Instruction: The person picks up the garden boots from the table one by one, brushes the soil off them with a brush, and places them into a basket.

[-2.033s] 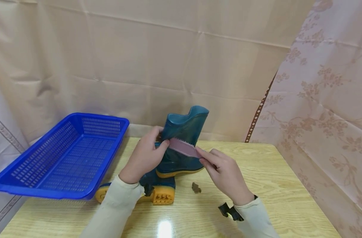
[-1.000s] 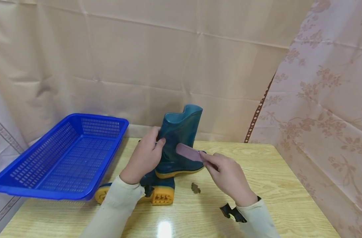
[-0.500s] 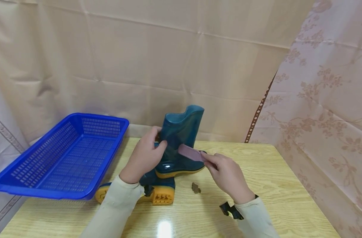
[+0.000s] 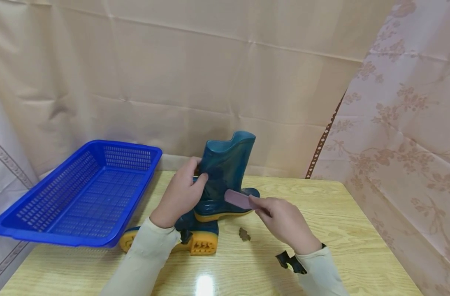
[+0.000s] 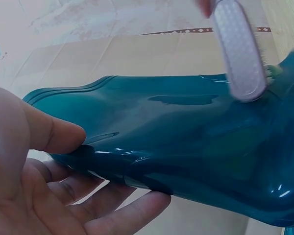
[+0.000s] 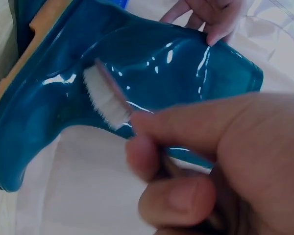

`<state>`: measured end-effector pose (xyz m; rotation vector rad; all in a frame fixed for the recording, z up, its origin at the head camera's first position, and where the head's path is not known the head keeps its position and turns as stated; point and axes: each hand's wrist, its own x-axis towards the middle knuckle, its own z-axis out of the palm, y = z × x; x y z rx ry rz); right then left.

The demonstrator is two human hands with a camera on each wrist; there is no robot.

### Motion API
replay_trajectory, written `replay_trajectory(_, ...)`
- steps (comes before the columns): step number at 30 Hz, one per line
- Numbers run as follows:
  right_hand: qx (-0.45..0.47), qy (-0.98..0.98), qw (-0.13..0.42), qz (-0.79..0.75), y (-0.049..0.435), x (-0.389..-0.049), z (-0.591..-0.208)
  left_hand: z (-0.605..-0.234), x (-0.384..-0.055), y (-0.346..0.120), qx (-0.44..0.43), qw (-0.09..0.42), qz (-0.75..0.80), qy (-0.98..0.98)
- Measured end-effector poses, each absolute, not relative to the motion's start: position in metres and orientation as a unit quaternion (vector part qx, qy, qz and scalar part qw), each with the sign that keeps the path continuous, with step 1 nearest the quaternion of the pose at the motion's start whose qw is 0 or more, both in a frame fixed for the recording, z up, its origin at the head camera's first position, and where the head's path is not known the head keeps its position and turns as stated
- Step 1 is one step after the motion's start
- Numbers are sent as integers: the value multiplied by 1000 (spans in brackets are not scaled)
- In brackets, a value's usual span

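Observation:
A glossy teal rubber boot [image 4: 225, 172] with a yellow sole stands slightly tilted, its heel side over a second boot. My left hand [image 4: 182, 192] grips the back of its shaft, thumb on the near side and fingers behind, as the left wrist view shows of the boot shaft [image 5: 152, 132]. A pale purple scrub brush [image 4: 237, 199] is pinched by its handle in my right hand [image 4: 284, 222]. In the right wrist view its white bristles [image 6: 104, 95] face the boot near the ankle; whether they touch is hard to tell.
The second boot lies on its side, yellow sole [image 4: 204, 243] toward me, partly behind my left sleeve. A blue mesh basket [image 4: 99, 197] stands at left. A small brown clump [image 4: 244, 234] lies on the wooden table [image 4: 314, 197]. Curtains hang behind and at right.
The brush has moved from across the middle of the shaft down toward the ankle, with my right hand following. My left hand keeps its grip; the boot has shifted only slightly.

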<state>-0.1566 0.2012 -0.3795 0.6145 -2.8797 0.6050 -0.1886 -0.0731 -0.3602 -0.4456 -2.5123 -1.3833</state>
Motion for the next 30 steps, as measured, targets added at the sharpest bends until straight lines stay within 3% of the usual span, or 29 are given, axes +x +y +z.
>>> replay_trajectory(7,305,-899,225,218,199,-155,-377,-359,-188,-75,-147,120,-471,-861)
replay_trajectory(11,296,-880,261,265,195,-154,-375,-357,-188,-75,-148,125,-478,-857)
replay_trajectory(15,249,-903,223,270,194,-154,-376,-355,-188,-73,-151,125,-479,-856)
replay_trajectory(23,156,-961,42,222,196,-159,-382,-358,-189,-72,-153,118,-472,-860)
replay_trajectory(27,158,-968,39,192,197,-158,-384,-357,-189,-72,-146,116,-469,-864)
replay_trajectory(30,192,-960,91,181,198,-157,-384,-359,-190,-73,-142,113,-466,-866)
